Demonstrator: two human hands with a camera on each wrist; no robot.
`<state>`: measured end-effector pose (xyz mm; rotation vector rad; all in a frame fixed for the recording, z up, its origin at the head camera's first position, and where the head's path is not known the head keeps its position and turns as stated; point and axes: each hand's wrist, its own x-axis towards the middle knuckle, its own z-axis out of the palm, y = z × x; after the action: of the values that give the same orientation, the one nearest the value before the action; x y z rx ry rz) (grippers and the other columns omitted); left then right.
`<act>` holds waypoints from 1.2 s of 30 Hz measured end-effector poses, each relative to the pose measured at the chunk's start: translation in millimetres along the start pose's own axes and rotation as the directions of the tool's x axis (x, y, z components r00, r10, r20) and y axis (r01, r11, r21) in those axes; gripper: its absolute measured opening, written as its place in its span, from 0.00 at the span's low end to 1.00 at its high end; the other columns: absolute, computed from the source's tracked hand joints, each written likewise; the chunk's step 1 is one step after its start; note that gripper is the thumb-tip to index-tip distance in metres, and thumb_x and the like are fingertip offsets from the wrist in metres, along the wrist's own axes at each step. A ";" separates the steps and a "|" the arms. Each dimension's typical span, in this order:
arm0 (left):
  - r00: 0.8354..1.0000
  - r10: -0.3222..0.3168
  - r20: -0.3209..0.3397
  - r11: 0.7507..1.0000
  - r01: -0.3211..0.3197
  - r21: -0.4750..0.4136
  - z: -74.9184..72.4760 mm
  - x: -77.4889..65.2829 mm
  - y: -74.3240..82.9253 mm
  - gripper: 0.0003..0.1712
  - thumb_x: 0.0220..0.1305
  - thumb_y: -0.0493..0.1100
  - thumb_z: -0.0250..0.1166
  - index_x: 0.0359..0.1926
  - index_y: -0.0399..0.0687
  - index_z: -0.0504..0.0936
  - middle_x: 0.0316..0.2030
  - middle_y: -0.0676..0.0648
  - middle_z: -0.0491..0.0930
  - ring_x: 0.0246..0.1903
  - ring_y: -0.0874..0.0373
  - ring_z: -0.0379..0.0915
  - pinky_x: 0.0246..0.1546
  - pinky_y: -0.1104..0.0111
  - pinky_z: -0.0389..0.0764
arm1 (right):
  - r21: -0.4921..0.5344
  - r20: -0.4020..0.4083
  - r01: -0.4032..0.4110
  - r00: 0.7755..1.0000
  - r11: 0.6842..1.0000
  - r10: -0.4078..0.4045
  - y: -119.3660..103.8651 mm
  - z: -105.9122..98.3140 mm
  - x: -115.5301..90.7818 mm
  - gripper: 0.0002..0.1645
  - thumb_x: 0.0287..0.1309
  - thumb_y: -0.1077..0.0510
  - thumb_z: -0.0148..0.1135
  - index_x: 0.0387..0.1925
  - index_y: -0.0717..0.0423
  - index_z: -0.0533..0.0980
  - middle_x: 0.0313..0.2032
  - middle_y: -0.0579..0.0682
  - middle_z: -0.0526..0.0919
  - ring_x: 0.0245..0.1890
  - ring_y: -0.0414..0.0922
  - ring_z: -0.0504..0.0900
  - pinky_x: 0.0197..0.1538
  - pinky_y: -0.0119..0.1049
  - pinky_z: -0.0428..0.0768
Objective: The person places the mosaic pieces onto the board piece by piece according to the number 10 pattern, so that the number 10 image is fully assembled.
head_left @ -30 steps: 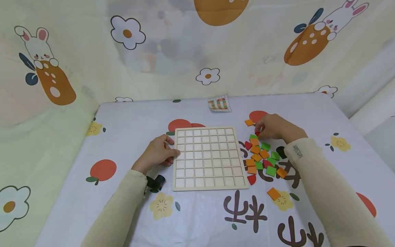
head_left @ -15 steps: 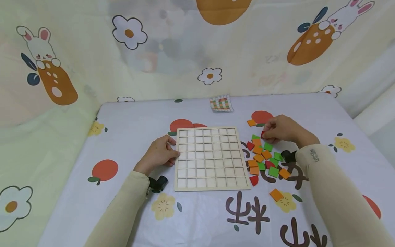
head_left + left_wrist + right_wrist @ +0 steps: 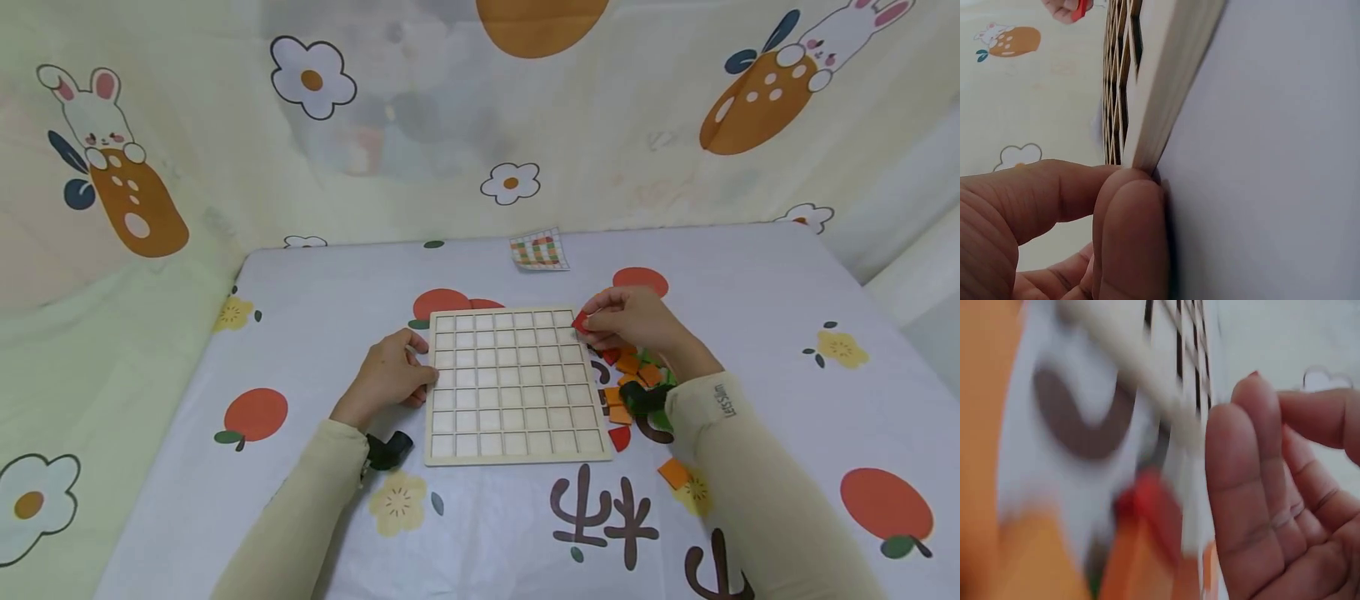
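A pale wooden grid board (image 3: pixel 517 460) with square compartments lies on the table. My left hand (image 3: pixel 386 371) holds its left edge; in the left wrist view the fingertips (image 3: pixel 1135 212) meet at the board's rim. Between the thumb and fingers of my right hand (image 3: pixel 637 321) is a small red piece (image 3: pixel 580 322), raised by the board's upper right corner. Its full shape is partly covered by the fingers. Orange square tiles (image 3: pixel 619 415), green tiles and red rounded pieces (image 3: pixel 619 437) lie right of the board, partly hidden beneath the right hand and wrist.
A small card (image 3: pixel 540 251) with a coloured grid pattern lies behind the board, near the back curtain. One orange tile (image 3: pixel 674 474) sits apart, closer to the front. Black cameras (image 3: pixel 390 450) are strapped at both wrists. A printed cloth covers the table.
My right hand first draws slightly right with the red piece, then carries it left from above the tile pile to the board's upper right corner. The left hand stays at the board's edge.
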<state>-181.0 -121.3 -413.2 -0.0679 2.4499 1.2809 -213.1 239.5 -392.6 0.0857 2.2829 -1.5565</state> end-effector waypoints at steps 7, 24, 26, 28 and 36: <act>1.000 -0.006 -0.010 1.000 0.006 -0.024 3.0 -1.8 0.1 0.21 0.62 0.35 0.70 0.54 0.42 0.74 0.33 0.42 0.78 0.18 0.57 0.80 0.22 0.67 0.86 | 0.007 -0.007 -0.057 0.998 0.998 0.057 -9.5 26.6 8.4 0.17 0.69 0.62 0.66 0.55 0.67 0.76 0.39 0.59 0.88 0.33 0.49 0.91 0.42 0.40 0.90; 1.000 -0.021 -0.022 0.999 0.020 -0.048 3.6 -3.0 -1.8 0.22 0.63 0.35 0.71 0.55 0.42 0.74 0.34 0.42 0.78 0.19 0.57 0.80 0.22 0.67 0.86 | -0.164 0.022 -0.074 0.997 0.984 0.079 -18.7 43.4 18.4 0.13 0.71 0.60 0.62 0.52 0.62 0.81 0.42 0.57 0.85 0.34 0.48 0.85 0.42 0.35 0.88; 0.999 -0.026 -0.024 0.999 0.024 -0.048 3.1 -3.5 -1.6 0.22 0.63 0.35 0.71 0.55 0.43 0.74 0.34 0.42 0.78 0.19 0.56 0.80 0.22 0.67 0.86 | -0.162 0.025 -0.069 0.997 0.984 0.074 -17.3 43.5 19.6 0.13 0.71 0.60 0.62 0.52 0.62 0.81 0.42 0.57 0.86 0.34 0.47 0.85 0.42 0.34 0.88; 0.999 -0.028 -0.024 0.999 0.027 -0.046 2.7 -3.7 -1.6 0.22 0.63 0.36 0.71 0.55 0.43 0.74 0.34 0.42 0.78 0.19 0.56 0.80 0.22 0.67 0.86 | -0.154 0.030 -0.061 0.997 0.986 0.066 -15.9 43.1 20.0 0.13 0.71 0.60 0.62 0.52 0.63 0.82 0.41 0.57 0.85 0.34 0.47 0.85 0.41 0.34 0.88; 1.000 -0.011 -0.014 0.997 0.010 -0.071 2.7 -2.9 -2.3 0.22 0.62 0.34 0.70 0.55 0.42 0.74 0.34 0.41 0.77 0.19 0.56 0.80 0.22 0.67 0.86 | -0.135 0.027 -0.056 0.998 0.989 0.061 -14.2 44.0 17.2 0.12 0.72 0.60 0.61 0.50 0.63 0.82 0.39 0.56 0.84 0.33 0.46 0.84 0.39 0.32 0.87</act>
<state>-177.0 -120.9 -415.4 -0.1092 2.4126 1.3673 -220.9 191.3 -399.8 0.0918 2.3324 -1.3626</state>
